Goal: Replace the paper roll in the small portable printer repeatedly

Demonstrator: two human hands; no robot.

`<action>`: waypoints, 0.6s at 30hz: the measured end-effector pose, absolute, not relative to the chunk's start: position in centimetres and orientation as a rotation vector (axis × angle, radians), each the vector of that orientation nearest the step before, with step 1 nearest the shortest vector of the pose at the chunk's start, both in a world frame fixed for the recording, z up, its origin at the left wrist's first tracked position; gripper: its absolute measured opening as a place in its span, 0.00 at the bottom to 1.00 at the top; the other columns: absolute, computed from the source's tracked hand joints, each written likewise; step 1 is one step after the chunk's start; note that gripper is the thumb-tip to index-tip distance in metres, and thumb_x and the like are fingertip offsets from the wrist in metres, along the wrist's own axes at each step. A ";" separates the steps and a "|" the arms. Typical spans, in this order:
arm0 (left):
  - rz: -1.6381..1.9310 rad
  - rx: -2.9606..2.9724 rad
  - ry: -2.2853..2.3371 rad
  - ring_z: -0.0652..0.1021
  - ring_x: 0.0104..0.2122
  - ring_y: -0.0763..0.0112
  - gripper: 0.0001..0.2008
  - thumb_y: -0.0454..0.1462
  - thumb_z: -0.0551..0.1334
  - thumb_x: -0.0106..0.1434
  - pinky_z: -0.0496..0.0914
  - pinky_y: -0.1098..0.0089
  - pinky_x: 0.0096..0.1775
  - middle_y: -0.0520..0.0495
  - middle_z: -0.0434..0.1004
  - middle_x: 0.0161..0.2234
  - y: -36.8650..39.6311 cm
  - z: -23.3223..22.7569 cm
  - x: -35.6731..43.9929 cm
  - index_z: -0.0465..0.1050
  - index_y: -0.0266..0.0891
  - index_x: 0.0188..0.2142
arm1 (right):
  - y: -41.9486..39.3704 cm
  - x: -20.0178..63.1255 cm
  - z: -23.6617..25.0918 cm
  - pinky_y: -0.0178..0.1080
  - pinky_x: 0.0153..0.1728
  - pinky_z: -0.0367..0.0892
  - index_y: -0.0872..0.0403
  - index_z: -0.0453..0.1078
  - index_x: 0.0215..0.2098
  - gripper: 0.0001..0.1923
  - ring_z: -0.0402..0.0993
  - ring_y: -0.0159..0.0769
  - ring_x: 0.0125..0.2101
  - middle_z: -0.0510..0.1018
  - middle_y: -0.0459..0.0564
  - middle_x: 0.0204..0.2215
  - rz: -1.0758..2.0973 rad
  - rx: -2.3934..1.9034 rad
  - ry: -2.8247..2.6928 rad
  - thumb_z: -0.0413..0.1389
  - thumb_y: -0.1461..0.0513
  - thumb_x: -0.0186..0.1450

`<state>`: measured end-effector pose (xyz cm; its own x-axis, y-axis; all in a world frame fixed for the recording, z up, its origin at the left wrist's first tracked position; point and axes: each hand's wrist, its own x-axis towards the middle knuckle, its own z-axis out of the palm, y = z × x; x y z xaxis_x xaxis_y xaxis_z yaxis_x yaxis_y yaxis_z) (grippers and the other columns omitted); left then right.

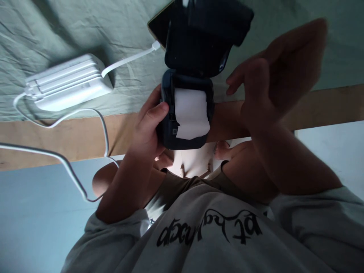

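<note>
My left hand (150, 123) is closed on the left side of a dark portable receipt printer (186, 143), its thumb on the rim. A white paper roll (191, 110) lies in the printer's bay, its loose torn end towards me. The printer's dark lid (196, 53) stands swung back on the far side. To the right, my right hand (281, 72) hangs in the air with fingers apart, a little blurred, apart from the printer and holding nothing.
A white power strip (71, 81) sits on the green cloth (127, 22) at left. Its white cable (65, 163) loops over the wooden edge (71, 136). Another white lead (129, 59) runs to a dark flat device (159, 24), partly hidden behind the lid.
</note>
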<state>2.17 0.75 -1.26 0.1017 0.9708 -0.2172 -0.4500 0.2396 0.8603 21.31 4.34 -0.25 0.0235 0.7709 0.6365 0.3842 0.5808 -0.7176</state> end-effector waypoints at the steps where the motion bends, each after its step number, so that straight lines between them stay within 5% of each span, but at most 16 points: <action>1: 1.179 0.714 0.933 0.74 0.27 0.71 0.13 0.46 0.63 0.60 0.66 0.71 0.28 0.50 0.75 0.28 0.7 -1.2 2.2 0.75 0.40 0.38 | 4.3 21.3 -0.3 0.32 0.22 0.57 0.52 0.59 0.31 0.11 0.68 0.22 0.21 0.67 0.41 0.25 0.373 -1.009 -1.645 0.55 0.57 0.67; 7: 1.123 0.766 0.972 0.73 0.27 0.73 0.13 0.45 0.63 0.61 0.66 0.73 0.24 0.50 0.75 0.31 0.5 -0.7 2.2 0.75 0.40 0.41 | 3.1 20.7 1.4 0.33 0.27 0.59 0.48 0.70 0.40 0.06 0.71 0.23 0.26 0.79 0.39 0.33 0.128 -1.165 -2.196 0.55 0.57 0.67; 12: 1.124 0.810 0.965 0.75 0.31 0.73 0.11 0.44 0.63 0.62 0.72 0.72 0.35 0.50 0.74 0.31 0.5 -1.1 2.0 0.75 0.40 0.39 | 2.3 19.7 3.1 0.36 0.30 0.56 0.46 0.72 0.40 0.08 0.74 0.29 0.32 0.79 0.36 0.46 0.143 -1.492 -2.464 0.53 0.55 0.67; 18: 1.069 0.862 0.949 0.78 0.46 0.66 0.12 0.44 0.63 0.63 0.73 0.70 0.49 0.49 0.76 0.33 0.6 -1.2 1.7 0.75 0.40 0.41 | 2.3 19.4 3.6 0.37 0.28 0.46 0.45 0.72 0.40 0.11 0.69 0.31 0.27 0.80 0.40 0.35 0.267 -1.665 -2.593 0.49 0.55 0.68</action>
